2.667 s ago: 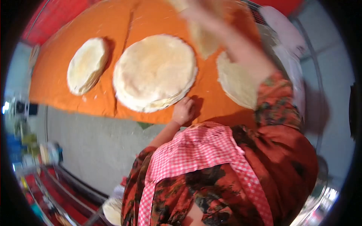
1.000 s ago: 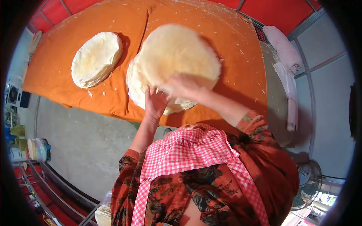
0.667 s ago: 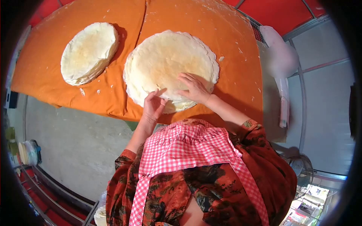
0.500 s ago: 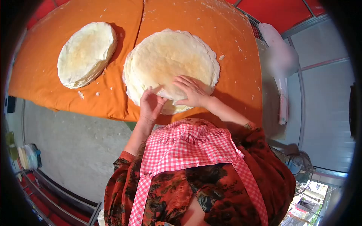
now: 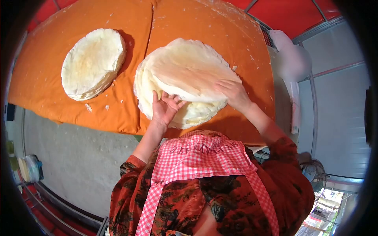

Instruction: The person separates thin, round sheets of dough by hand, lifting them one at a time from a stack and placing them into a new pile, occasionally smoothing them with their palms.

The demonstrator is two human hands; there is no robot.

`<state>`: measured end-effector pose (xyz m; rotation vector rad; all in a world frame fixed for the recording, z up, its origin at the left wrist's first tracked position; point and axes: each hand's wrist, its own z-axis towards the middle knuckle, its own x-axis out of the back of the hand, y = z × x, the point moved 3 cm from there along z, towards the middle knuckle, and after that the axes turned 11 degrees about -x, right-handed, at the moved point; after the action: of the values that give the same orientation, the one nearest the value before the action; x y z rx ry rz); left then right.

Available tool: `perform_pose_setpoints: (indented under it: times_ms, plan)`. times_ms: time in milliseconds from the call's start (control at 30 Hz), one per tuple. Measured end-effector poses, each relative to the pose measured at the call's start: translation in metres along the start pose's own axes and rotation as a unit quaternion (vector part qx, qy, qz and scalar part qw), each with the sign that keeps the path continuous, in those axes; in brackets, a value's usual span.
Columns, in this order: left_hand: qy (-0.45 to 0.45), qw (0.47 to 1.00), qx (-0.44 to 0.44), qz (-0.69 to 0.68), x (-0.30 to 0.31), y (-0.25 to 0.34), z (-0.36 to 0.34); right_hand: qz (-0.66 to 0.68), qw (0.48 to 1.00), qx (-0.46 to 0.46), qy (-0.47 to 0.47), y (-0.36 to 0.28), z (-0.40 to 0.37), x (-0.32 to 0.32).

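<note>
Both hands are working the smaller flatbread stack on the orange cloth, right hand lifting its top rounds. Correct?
Wrong stack. The head view shows both hands at the larger stack on the orange cloth, left hand spread at its near edge, right hand lifting its top rounds; the smaller stack lies apart, untouched.

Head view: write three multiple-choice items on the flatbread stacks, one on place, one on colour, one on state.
1. Where is the smaller stack?
A. On the person's left of the larger stack
B. On top of it
C. On the floor

2. The cloth under both stacks is:
A. blue
B. orange
C. white

3. The larger stack's top sheets are:
A. rolled up
B. lying flat
C. raised at one edge by the right hand

A: it lies apart, on the left.
B: orange shows all round the stacks.
C: the left hand reaches beneath the tilted sheets.
</note>
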<state>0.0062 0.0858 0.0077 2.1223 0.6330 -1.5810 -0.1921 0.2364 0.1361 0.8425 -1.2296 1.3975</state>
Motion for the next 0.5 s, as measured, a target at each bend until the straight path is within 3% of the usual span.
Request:
perform_pose_setpoints:
  times_ms: [67,100,200,267,333,433,500]
  plan:
    - [-0.062,0.996,0.039,0.041,0.010,-0.008,0.006,-0.138,0.985,0.005,-0.106,0.001,-0.026,-0.003]
    - [-0.027,0.998,0.047,0.039,-0.007,-0.015,-0.001,-0.205,0.966,0.006,-0.158,0.004,-0.037,-0.007]
    - [-0.045,0.986,0.049,0.153,0.002,-0.029,0.004,0.001,0.977,-0.095,-0.192,-0.005,-0.033,-0.036]
    - [-0.036,0.986,0.053,0.156,-0.003,-0.031,0.001,0.152,0.973,-0.138,-0.107,-0.036,-0.001,-0.043]
    - [-0.025,0.982,0.069,0.174,0.000,-0.027,0.005,0.135,0.964,-0.198,-0.116,-0.068,0.022,-0.055]
    - [0.041,0.957,-0.021,0.286,-0.002,-0.029,0.007,0.093,0.958,-0.248,-0.112,-0.077,0.039,-0.073]
    - [0.042,0.949,-0.036,0.311,0.001,-0.028,0.012,0.045,0.960,-0.261,-0.091,-0.076,0.044,-0.073]
